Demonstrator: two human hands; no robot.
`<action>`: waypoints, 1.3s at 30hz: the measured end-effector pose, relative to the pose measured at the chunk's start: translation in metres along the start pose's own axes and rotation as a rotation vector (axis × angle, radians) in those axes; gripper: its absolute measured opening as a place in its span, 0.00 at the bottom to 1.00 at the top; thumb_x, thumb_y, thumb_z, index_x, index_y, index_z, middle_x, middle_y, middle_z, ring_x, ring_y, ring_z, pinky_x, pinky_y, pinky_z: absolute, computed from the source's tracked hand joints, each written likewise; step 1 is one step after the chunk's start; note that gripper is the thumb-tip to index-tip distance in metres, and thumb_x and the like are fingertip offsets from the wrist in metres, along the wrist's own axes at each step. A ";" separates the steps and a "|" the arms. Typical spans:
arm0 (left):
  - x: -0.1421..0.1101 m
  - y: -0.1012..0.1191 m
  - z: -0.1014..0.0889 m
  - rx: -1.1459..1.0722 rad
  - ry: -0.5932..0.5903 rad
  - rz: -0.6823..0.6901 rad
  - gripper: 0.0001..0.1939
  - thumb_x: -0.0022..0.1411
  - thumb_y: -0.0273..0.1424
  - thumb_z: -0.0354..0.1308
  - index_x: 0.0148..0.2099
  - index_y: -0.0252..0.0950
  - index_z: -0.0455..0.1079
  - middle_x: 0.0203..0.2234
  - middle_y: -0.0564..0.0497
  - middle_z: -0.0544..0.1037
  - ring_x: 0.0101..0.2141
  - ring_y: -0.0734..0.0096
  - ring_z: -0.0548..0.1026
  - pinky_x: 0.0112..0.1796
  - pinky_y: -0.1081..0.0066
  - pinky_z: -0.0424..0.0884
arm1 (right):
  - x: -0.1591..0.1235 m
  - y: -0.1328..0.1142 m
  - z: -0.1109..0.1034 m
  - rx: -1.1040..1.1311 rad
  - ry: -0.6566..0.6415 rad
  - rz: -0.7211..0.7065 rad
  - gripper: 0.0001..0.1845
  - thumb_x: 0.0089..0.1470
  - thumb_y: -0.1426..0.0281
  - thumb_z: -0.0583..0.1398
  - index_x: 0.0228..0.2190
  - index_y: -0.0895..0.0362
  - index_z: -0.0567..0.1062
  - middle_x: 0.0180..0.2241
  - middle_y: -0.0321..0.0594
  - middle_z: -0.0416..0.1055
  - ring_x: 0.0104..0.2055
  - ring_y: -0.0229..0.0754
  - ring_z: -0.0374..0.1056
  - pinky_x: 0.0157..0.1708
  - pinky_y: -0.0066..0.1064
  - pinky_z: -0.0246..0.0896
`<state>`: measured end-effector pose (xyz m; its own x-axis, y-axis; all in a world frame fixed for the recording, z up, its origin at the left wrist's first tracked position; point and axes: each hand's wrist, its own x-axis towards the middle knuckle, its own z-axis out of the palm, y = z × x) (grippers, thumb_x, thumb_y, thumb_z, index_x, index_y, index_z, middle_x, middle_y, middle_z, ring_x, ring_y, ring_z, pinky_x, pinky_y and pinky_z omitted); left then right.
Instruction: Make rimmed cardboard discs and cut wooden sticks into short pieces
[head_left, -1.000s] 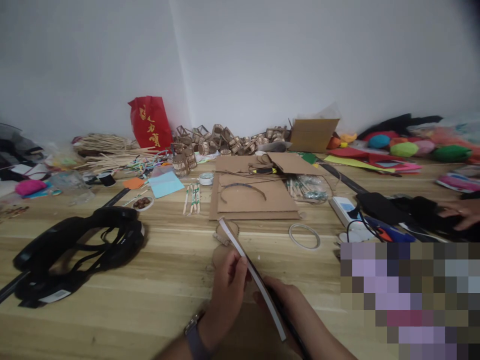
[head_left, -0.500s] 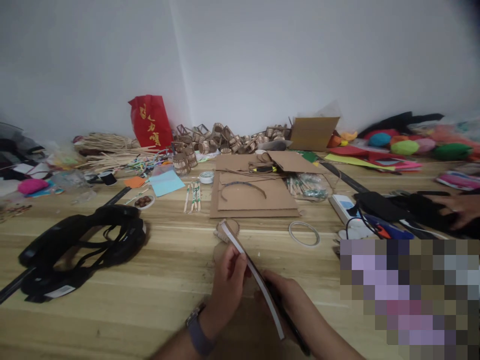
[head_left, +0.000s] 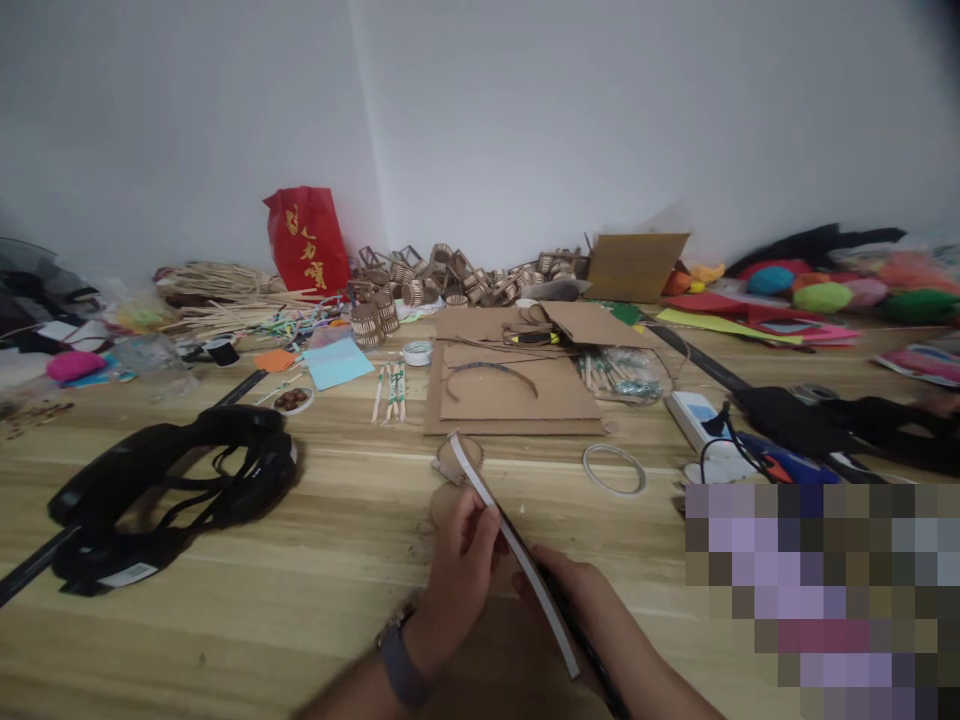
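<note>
My left hand (head_left: 463, 560) pinches a narrow strip faced in white (head_left: 554, 620) between thumb and fingers, near its upper part. The strip runs diagonally from the middle of the table down towards my body, and it curves slightly. My right hand (head_left: 592, 605) is closed around a long dark object (head_left: 601, 678), close beside the strip's lower half; its kind is hidden by the hand. Just beyond my left hand lies a small brown ring-shaped piece (head_left: 470, 452), partly covered by the strip's end. A roll of narrow white tape (head_left: 643, 478) rests flat to the right.
Cardboard sheets (head_left: 517, 400) lie ahead with a curved brown strip (head_left: 495, 366) on top. A black strapped headset (head_left: 112, 470) sits at left, a dish of brown beads (head_left: 292, 401) behind it. Small woven baskets (head_left: 450, 280) are piled by the wall. Black straps and cables (head_left: 787, 415) lie right.
The view has shifted slightly, so everything sits a little further right. Both hands keep their grips, the strip almost unmoved between them. Another person's hand at far right has mostly withdrawn from view.
</note>
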<state>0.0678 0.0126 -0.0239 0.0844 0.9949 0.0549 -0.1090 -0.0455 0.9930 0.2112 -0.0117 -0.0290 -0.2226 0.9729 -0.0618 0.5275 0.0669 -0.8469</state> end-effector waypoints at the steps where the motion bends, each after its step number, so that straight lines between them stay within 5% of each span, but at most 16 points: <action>1: 0.000 0.001 0.000 -0.003 0.002 -0.002 0.17 0.61 0.46 0.51 0.31 0.37 0.60 0.21 0.58 0.64 0.21 0.78 0.61 0.23 0.77 0.58 | 0.000 -0.001 0.000 -0.004 0.012 -0.007 0.15 0.48 0.66 0.54 0.30 0.57 0.79 0.24 0.37 0.76 0.27 0.45 0.69 0.28 0.29 0.61; 7: 0.000 0.001 0.002 -0.032 0.023 -0.027 0.18 0.59 0.47 0.53 0.32 0.37 0.61 0.20 0.58 0.63 0.20 0.78 0.60 0.22 0.77 0.58 | -0.001 0.004 -0.002 0.000 0.013 -0.098 0.12 0.50 0.66 0.56 0.33 0.56 0.78 0.31 0.39 0.78 0.32 0.45 0.71 0.33 0.30 0.64; 39: 0.005 -0.001 -0.005 -0.003 0.031 -0.003 0.11 0.62 0.38 0.50 0.32 0.37 0.61 0.23 0.56 0.65 0.26 0.75 0.64 0.28 0.75 0.64 | -0.002 0.013 0.003 0.037 0.025 -0.069 0.12 0.44 0.71 0.53 0.27 0.57 0.77 0.24 0.36 0.73 0.27 0.40 0.66 0.27 0.27 0.60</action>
<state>0.0635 0.0185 -0.0253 0.0543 0.9974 0.0482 -0.1117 -0.0419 0.9929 0.2153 -0.0132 -0.0413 -0.2369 0.9715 0.0102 0.4806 0.1263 -0.8678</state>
